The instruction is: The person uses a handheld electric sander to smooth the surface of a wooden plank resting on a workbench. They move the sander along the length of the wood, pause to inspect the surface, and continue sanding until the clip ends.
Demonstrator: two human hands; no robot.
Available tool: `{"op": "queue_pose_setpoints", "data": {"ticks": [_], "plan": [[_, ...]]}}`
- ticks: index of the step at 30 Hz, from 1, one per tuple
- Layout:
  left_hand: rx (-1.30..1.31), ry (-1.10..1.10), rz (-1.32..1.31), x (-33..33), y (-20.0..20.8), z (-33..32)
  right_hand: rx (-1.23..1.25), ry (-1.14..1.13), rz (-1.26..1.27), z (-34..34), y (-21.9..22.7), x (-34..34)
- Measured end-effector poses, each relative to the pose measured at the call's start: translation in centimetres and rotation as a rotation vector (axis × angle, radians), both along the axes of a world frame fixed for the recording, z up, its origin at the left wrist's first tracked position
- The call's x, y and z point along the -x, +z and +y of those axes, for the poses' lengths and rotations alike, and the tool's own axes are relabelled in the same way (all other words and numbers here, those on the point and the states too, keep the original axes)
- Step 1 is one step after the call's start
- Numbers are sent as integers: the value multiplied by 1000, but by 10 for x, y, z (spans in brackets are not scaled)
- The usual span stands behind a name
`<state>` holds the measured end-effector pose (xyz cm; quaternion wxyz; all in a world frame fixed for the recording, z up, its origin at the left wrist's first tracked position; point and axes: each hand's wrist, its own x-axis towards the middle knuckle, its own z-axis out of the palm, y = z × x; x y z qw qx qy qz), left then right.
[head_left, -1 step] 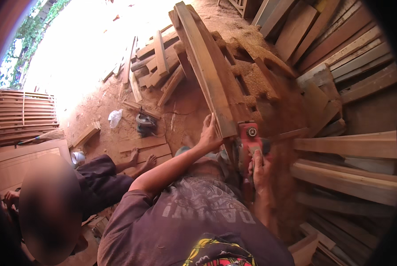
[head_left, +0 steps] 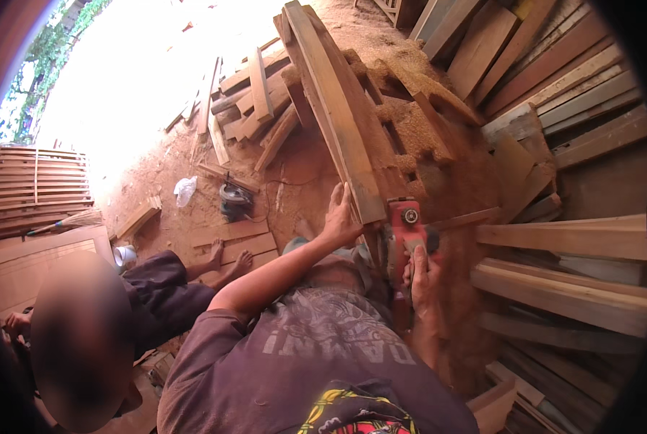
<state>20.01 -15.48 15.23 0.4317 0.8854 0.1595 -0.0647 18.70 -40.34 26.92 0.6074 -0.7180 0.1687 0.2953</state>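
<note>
A long wooden plank [head_left: 331,108] stretches away from me over a rough wooden stand strewn with shavings. At its near end my left hand [head_left: 341,213] grips the left edge; part of the fingers is hidden by the wood. Just to the right, my right hand [head_left: 422,271] is closed around the handle of a red electric planer [head_left: 408,220]. The planer sits beside the plank's near end, its body upright in view with a round knob at the front. Whether its sole touches wood cannot be made out.
Stacked boards [head_left: 569,235] crowd the right side. A co-worker's legs [head_left: 186,278] reach in at the left. Another power tool [head_left: 235,199] lies on the floor near a white plastic bag [head_left: 185,191]. Loose planks [head_left: 260,87] are piled beyond, and sawdust [head_left: 381,40] covers the ground.
</note>
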Motion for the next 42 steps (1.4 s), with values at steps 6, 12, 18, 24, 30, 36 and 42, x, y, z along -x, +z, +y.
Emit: {"op": "queue_pose_setpoints", "data": {"ticks": [6,12,18,24,30,36,42], "plan": [[-29,-48,59,-14,21,1,-49,-200,-4,2,29,10],[-112,-108,143,-17,28,12,-139,-170,-132,7,63,7],[25,-247,-23,-6,13,46,-35,85,-106,40,100,-31],[112,47,81,63,-48,114,9,171,-49,70,103,-62],[184,573,453,218,-134,168,-18,185,-69,114,98,-102],[480,994,477,301,-144,158,27,287,-168,197,93,-183],[550,732,414,218,-132,182,-61,363,-295,286,76,-283]]}}
